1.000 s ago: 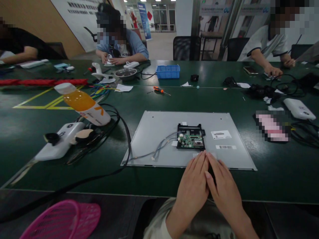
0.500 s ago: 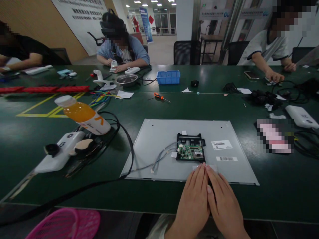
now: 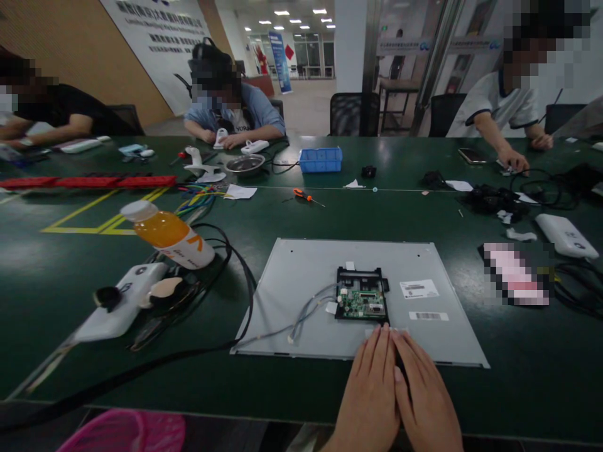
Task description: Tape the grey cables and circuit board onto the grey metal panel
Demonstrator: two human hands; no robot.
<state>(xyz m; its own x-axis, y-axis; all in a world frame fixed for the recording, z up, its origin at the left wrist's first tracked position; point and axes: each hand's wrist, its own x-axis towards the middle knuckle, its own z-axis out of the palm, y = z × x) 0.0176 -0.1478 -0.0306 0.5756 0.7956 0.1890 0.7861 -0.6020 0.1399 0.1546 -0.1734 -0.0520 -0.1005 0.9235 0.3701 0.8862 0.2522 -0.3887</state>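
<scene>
My left hand (image 3: 370, 389) and my right hand (image 3: 426, 383) lie side by side at the near edge of a grey metal panel (image 3: 296, 276). Their fingers are stretched out flat, pointing away from me, and the two hands touch along their inner sides. A strip of clear film or tape (image 3: 400, 331) shows at the fingertips; most of it is covered. Just beyond, a green circuit board (image 3: 360, 302) sits in a black frame (image 3: 360, 274) on the panel. Grey cables (image 3: 301, 317) run from the board to the left. Two white labels (image 3: 418, 289) are stuck on the right.
At left are an orange drink bottle (image 3: 169, 235), a white power bank (image 3: 125, 301) and a black strap (image 3: 164, 361) reaching the panel. An orange screwdriver (image 3: 304, 195) and a blue basket (image 3: 320, 161) lie beyond. A phone (image 3: 516, 274) is at right. Several people sit opposite.
The whole scene sits slightly lower in the view as the camera tilts up. My hands keep the same flat pose against the panel's near edge.
</scene>
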